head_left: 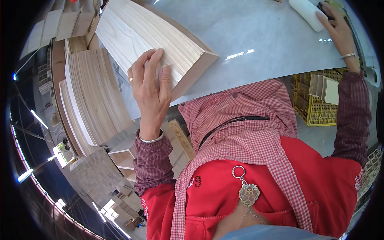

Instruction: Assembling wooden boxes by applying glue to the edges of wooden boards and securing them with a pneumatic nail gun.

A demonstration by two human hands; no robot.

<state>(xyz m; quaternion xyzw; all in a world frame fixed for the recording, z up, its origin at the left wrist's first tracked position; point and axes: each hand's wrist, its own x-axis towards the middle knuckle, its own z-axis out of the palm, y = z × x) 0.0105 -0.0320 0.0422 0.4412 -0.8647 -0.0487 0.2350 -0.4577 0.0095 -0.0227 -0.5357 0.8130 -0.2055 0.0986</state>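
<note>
A pale wooden box-like piece (160, 38) with streaked grain lies at a slant on the grey-white tabletop (248, 36). My left hand (150, 82) rests on its near end, fingers lightly bent on the upper face and the thumb apart from them. At the far right my right hand (338, 30) is closed around the end of a white cylindrical object (307, 15) with a dark part. The thumb presses against the white side, and the fingers partly cover the dark part. What kind of object it is, I cannot make out.
Thin wooden boards (94, 92) stand stacked left of the table, with more pale pieces (70, 18) behind. Below the table's right side is a yellow plastic crate (314, 112) holding wooden pieces (325, 89). A wooden shelf unit (124, 160) stands by my left forearm.
</note>
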